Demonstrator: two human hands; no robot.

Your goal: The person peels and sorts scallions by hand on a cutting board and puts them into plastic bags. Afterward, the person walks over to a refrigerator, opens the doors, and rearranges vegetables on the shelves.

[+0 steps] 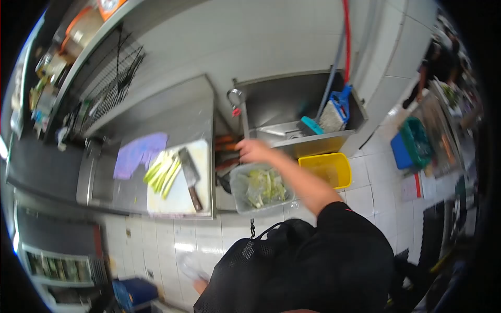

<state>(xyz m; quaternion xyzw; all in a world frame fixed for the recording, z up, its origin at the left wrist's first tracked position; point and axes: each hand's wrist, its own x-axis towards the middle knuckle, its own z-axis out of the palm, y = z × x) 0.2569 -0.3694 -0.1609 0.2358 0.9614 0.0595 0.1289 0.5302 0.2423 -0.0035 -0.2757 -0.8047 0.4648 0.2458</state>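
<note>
My right hand [254, 151] is stretched forward over the rim of a clear plastic tub [240, 202]. Its fingers look curled, close to some orange, handle-like items [225, 143] beside the counter; what they grip, if anything, is unclear. Pale green leafy trimmings [265, 187] lie in the tub. Low at the left, my left hand [200, 285] shows only in part, closed at a blurred, see-through plastic item [191, 266]. On the white cutting board [162, 204], cut green stalks [163, 172] lie beside a cleaver [189, 172] with a dark handle.
A purple cloth [138, 154] lies on the steel counter [188, 99]. Beyond the tub stands a steel sink [276, 88] holding a blue brush-like tool [339, 107]. A yellow bin [342, 172] is at the right; farther off are a green-and-blue bin [412, 143] and a person [438, 68].
</note>
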